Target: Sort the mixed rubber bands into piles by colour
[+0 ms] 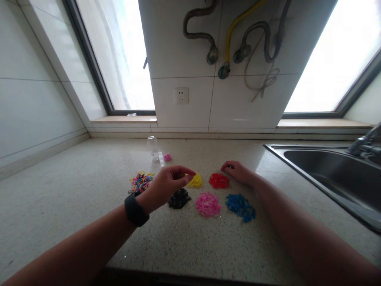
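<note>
My left hand (171, 182), with a dark watch (135, 209) on its wrist, is closed in a pinch over the edge of a pile of small yellow bands (195, 181). Whatever lies between its fingertips is too small to make out. Behind a red pile (219, 180), my right hand (237, 171) rests on the counter, fingers loosely bent and apart, with nothing seen in them. Nearer to me are black (179, 199), pink (208, 204) and blue (241, 207) piles. A mixed-colour pile (141, 181) sits left of my left hand, which partly hides it.
A clear bottle-shaped container (152, 148) stands at the back left, near a small pink object (168, 157). The steel sink (321, 167) and its faucet (364, 142) are on the right. A tiled wall with a socket (181, 95) and hoses rises behind the counter (190, 246).
</note>
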Demonstrator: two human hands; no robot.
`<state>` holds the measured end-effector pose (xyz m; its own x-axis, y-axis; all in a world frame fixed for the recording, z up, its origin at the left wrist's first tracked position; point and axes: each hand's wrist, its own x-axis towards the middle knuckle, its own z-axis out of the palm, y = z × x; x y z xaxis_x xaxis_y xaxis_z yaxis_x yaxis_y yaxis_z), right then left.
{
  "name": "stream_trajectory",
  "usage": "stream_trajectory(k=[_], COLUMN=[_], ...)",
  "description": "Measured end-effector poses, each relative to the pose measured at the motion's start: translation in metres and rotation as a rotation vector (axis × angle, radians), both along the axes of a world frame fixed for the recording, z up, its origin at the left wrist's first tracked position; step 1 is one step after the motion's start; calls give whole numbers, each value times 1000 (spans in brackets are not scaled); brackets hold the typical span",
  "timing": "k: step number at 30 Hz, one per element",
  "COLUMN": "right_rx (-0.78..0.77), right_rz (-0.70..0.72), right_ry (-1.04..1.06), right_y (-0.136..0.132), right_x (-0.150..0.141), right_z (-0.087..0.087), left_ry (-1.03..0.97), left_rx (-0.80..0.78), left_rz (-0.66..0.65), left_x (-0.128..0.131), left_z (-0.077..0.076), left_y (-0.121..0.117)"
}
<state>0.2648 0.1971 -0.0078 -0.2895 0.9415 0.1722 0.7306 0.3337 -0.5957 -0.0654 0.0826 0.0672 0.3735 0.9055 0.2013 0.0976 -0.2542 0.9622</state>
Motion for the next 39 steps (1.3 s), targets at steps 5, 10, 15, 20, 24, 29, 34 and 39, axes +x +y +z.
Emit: stream_trajectory(k=[5, 10, 15, 20, 24, 29, 34, 39], right_rx=[-3, -10, 5, 8, 4, 13, 7, 7], right_rz=[-16, -18, -2, -3, 0, -12, -12, -18], right_ry=[-6, -6, 10, 9, -2, -21, -24, -30], right_y=[1, -3, -3, 2, 5, 3, -2, -6], right_x=[0, -2, -2, 1, 3, 1, -1, -3], right_z=[-1, 3, 3, -3, -7, -5, 1, 5], left_ry=[-80, -186, -255, -198, -64, 177, 358, 496], left_rx=[-46, -113, -138, -101, -28, 125, 243, 300], left_rz=[-42, -88, -110, -87, -32, 32, 54, 20], left_x=[-1, 0, 2, -2, -7, -12, -17, -15], left_z=[1, 0, 1, -1, -3, -4, -8, -8], left_y=[-3, -5, -8, -2, 6, 17, 31, 43])
